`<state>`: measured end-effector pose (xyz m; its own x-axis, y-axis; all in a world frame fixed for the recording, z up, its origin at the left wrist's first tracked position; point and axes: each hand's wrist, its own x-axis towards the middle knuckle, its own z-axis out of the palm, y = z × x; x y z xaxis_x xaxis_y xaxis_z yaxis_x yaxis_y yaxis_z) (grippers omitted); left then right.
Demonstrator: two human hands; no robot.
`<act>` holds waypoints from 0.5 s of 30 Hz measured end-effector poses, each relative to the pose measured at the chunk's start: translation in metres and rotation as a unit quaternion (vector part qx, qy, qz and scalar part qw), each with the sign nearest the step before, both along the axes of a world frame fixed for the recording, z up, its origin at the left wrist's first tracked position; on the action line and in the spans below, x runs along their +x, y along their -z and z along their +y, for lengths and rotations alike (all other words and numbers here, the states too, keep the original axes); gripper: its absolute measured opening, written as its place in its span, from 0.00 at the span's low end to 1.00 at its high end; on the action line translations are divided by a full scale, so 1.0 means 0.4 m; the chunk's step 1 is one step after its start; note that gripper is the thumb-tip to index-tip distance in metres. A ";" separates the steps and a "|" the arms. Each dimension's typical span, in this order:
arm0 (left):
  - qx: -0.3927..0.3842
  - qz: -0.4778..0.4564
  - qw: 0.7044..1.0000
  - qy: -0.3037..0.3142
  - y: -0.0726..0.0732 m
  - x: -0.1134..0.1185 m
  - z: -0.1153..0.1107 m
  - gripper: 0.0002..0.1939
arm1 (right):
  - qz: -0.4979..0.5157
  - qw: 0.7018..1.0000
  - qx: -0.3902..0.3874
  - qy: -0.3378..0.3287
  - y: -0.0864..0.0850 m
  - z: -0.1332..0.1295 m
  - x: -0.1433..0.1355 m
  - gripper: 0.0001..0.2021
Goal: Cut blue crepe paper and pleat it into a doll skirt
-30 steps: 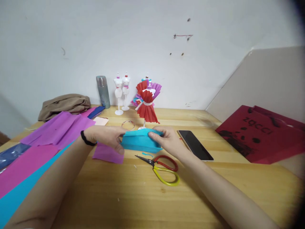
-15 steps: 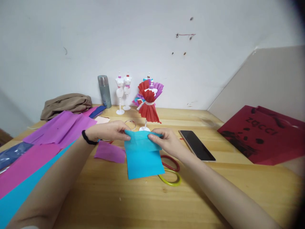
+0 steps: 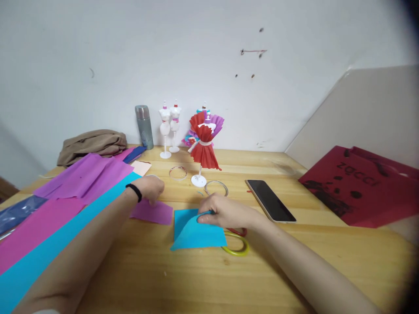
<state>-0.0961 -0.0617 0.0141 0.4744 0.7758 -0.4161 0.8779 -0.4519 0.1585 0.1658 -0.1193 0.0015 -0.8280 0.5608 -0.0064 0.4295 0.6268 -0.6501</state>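
Observation:
My right hand [image 3: 218, 211] pinches the edge of a blue paper piece [image 3: 196, 233], which lies partly lifted over another blue area on the table. My left hand [image 3: 150, 189] is at the upper edge of a small purple paper piece [image 3: 155, 213]; its fingers point down and are partly hidden, so its grip is unclear. Scissors with red and yellow handles [image 3: 244, 250] lie partly under the blue paper. Behind my hands stands a small mannequin in a red pleated paper dress [image 3: 206, 150].
Two white mannequins [image 3: 165, 126] and a grey bottle [image 3: 144, 128] stand by the wall. Large purple sheets [image 3: 88, 174] and brown cloth [image 3: 93, 146] lie at left. A phone [image 3: 271, 200] and red bag [image 3: 360, 187] are at right. Rings [image 3: 177, 173] lie near the mannequins.
My left hand has let go of the blue paper and moved left to the purple piece. My right hand has lowered, with the blue paper now curled down toward the front.

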 end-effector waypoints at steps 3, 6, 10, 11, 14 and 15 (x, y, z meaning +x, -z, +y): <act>0.003 -0.020 1.000 0.008 -0.004 0.004 0.001 0.09 | 0.014 1.000 -0.001 0.011 0.000 0.002 0.000 0.17; 0.019 -0.064 0.998 0.014 -0.042 0.004 -0.003 0.07 | 0.049 0.999 0.008 0.015 -0.007 0.002 -0.005 0.17; 0.013 -0.252 0.968 0.019 -0.081 0.021 -0.016 0.06 | 0.121 0.989 0.064 0.062 -0.018 -0.003 -0.013 0.16; 0.001 -0.296 0.955 0.012 -0.084 0.027 -0.021 0.06 | 0.135 0.985 0.078 0.079 -0.021 -0.005 -0.014 0.16; 0.024 -0.361 0.932 -0.021 -0.081 0.047 -0.032 0.04 | 0.169 0.974 0.088 0.120 -0.029 -0.012 -0.013 0.14; 0.052 -0.365 0.929 -0.031 -0.078 0.052 -0.034 0.05 | 0.177 0.972 0.084 0.131 -0.031 -0.015 -0.013 0.13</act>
<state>-0.0754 -0.0753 0.0453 0.5542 0.8287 0.0783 0.5785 -0.4511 0.6796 0.1606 -0.1251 0.0138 -0.5902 0.7208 0.3635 0.3564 0.6367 -0.6838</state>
